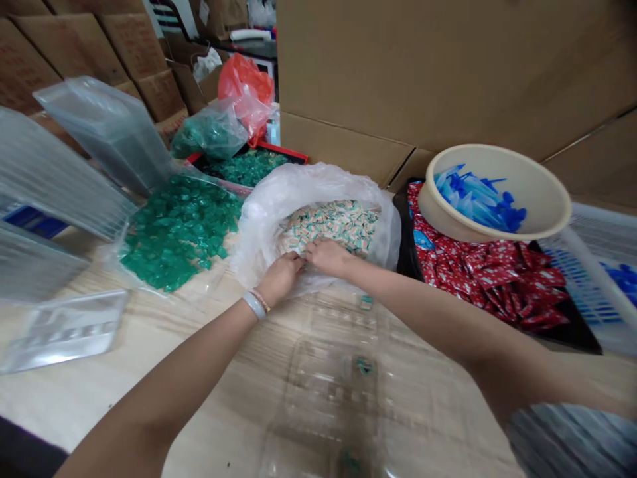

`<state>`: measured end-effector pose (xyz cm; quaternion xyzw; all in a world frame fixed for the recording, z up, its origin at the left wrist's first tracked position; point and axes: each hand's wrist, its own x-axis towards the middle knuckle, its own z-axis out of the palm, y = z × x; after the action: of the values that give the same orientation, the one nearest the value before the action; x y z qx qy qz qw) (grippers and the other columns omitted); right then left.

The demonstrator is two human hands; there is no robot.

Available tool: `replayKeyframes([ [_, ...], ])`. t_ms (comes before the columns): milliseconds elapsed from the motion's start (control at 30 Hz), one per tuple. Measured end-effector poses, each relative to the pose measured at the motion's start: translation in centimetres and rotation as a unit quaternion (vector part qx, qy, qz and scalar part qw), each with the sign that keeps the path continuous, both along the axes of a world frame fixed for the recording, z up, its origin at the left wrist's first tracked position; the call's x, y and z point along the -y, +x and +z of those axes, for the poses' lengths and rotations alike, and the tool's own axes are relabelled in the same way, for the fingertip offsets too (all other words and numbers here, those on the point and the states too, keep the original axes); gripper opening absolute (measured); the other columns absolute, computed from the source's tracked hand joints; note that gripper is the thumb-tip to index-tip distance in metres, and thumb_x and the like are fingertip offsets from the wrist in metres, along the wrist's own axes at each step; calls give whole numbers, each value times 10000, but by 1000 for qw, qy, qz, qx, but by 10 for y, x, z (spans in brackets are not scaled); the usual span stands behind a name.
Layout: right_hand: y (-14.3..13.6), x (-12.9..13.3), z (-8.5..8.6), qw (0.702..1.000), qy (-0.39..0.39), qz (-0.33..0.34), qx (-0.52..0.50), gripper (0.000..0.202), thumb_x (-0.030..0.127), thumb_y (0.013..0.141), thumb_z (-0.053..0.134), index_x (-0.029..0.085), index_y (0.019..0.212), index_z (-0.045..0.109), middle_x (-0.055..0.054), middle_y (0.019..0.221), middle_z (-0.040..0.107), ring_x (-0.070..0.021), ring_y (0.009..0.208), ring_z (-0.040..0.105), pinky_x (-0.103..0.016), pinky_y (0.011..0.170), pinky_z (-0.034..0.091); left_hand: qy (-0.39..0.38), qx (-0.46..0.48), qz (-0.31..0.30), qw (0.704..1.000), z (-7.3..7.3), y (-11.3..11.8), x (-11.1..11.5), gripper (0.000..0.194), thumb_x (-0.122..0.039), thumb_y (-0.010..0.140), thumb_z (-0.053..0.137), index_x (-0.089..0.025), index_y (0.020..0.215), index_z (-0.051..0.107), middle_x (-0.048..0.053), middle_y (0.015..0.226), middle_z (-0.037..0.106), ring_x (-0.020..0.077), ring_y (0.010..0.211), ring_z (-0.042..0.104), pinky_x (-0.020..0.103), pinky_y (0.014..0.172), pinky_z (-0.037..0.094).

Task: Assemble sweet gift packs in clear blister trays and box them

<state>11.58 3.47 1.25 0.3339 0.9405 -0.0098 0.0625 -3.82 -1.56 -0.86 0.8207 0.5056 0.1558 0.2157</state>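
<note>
My left hand, with a bracelet and a pale bangle at its wrist, is at the near rim of a white plastic bag. My right hand reaches over that rim, its fingertips close to the left ones. Both hands have curled, closed fingers; what they pinch is hidden. Inside the open bag lies a heap of small printed pieces in green, white and orange. Nearer to me, clear plastic trays lie on the table, with a small green piece in one compartment.
Green packets are spread at left beside stacked clear trays. A loose clear tray lies near them. On the right, a cream basin of blue-capped items stands over red packets. Cardboard rises behind.
</note>
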Motion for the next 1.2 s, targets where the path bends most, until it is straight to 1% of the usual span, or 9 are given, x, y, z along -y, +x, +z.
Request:
replayKeyframes([
  [67,3,2,2,1000,-4,19,5,198,118,819,447,130,883,634,-127,956,590,-219,898,518,-305,731,364,-5,14,31,999,1,-1,1,236,-139,790,464,-128,992,585,83,932,607,174,873,549,282,808,422],
  [200,5,12,3,991,1,-88,-104,203,171,845,418,139,891,614,-91,919,573,-169,834,520,-259,703,373,-14,31,69,997,-1,-2,4,425,-147,769,493,-143,1191,444,60,894,620,167,804,568,265,737,438],
  [300,0,15,1,974,-60,-129,-176,173,153,815,440,161,803,612,-40,841,562,-126,765,514,-216,686,369,-8,40,66,997,-2,-3,7,619,-136,781,477,-151,1345,222,53,904,622,160,786,576,258,719,438],
  [367,-4,13,-2,969,-106,-139,-174,156,121,777,460,164,747,607,-24,787,561,-119,724,508,-209,665,362,-6,30,66,997,-2,-3,8,637,-133,787,469,-146,1358,188,64,915,625,167,803,579,262,722,436],
  [533,-6,7,0,959,-166,-160,-163,159,114,774,448,167,741,594,-1,673,547,-115,651,491,-201,615,351,-17,23,75,997,-1,-3,9,603,-149,791,476,-152,1345,236,73,954,630,176,856,581,260,742,432],
  [700,3,15,4,965,-52,-169,-191,180,143,803,426,171,770,601,-45,850,561,-129,727,498,-218,651,349,-17,60,69,996,-7,-6,7,607,-161,787,494,-159,1342,249,70,962,631,167,853,588,255,752,432],
  [933,4,22,-20,930,-143,-148,-306,143,109,767,446,174,764,574,18,651,530,-112,613,473,-210,615,355,2,69,65,996,-13,-7,4,619,-150,779,509,-149,1337,243,54,879,645,175,790,598,260,695,447],
  [1067,5,23,-32,935,-111,-138,-307,167,88,751,452,181,778,587,-11,766,560,-131,723,506,-230,679,376,10,57,60,997,-11,-6,3,565,-167,785,511,-143,1309,303,54,850,642,184,776,597,263,677,450],
  [1200,4,21,-41,927,-111,-152,-325,189,73,748,458,177,811,603,-24,810,573,-139,784,524,-243,728,399,32,45,30,998,-8,-5,2,285,-177,796,499,-130,1073,546,69,868,620,179,819,577,269,740,445],
])
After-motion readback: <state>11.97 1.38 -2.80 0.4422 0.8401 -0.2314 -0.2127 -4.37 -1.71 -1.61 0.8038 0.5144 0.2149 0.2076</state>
